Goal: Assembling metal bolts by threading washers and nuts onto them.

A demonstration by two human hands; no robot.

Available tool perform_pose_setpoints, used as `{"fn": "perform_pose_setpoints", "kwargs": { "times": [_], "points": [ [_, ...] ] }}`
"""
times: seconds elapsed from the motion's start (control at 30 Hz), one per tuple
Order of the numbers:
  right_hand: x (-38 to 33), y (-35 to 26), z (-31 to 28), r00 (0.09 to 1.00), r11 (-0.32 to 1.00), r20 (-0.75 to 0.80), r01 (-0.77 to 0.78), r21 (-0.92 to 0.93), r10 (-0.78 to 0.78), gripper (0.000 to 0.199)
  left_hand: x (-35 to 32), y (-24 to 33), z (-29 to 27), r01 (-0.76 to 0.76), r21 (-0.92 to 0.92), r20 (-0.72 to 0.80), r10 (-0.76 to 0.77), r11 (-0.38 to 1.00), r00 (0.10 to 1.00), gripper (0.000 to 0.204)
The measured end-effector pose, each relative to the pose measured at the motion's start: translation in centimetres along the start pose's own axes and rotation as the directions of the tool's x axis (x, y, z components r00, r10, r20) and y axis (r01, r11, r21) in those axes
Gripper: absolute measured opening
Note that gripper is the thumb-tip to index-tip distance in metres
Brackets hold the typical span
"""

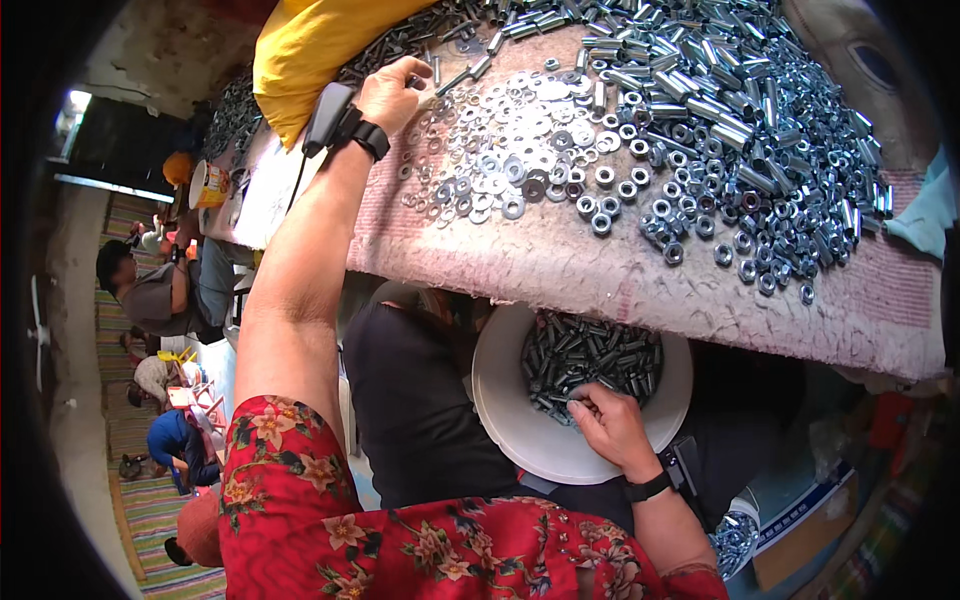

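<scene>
My left hand (393, 97) reaches to the far left of the cloth-covered table, its fingers curled at the edge of the loose washers (490, 150). Something small and dark shows at its fingertips, too small to name. Long metal sleeves (480, 68) lie just right of those fingers. Over a white bucket (505, 400) at the table's front edge, my right hand (612, 425) is closed, thumb against fingers; a greyish bit shows there, its kind unclear. Dark metal sleeves (590, 355) fill the bucket beneath it.
Hex nuts (690, 200) and a big heap of shiny metal sleeves (720, 80) cover the table's right side. A yellow sack (300, 60) stands at the back left. Another container of metal parts (735, 540) sits lower right. Several people work at the far left.
</scene>
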State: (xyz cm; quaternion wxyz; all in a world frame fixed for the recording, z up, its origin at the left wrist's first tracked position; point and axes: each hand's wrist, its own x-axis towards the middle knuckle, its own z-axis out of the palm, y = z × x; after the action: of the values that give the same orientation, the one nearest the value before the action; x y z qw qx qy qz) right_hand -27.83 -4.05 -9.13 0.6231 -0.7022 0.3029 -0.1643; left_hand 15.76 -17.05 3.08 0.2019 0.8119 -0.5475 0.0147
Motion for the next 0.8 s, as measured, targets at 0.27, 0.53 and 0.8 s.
{"fn": "perform_pose_setpoints", "kwargs": {
  "times": [0.27,0.53,0.8],
  "points": [
    [0.1,-0.1,0.1,1.0,1.0,-0.001,-0.016,0.025,0.016,0.015,2.4,2.4,0.6,0.073,-0.02,-0.044,-0.073,0.997,0.996,0.033],
    [-0.3,-0.6,-0.1,1.0,0.999,0.002,0.014,0.043,-0.014,0.014,3.9,5.7,3.2,-0.113,0.391,0.05,0.102,0.913,0.994,0.028],
    [-0.5,-1.0,0.1,0.968,0.98,-0.158,0.185,-0.076,-0.195,0.014,-13.2,11.8,-3.0,0.347,-0.838,0.404,0.049,0.421,0.914,0.021]
  ]
}}
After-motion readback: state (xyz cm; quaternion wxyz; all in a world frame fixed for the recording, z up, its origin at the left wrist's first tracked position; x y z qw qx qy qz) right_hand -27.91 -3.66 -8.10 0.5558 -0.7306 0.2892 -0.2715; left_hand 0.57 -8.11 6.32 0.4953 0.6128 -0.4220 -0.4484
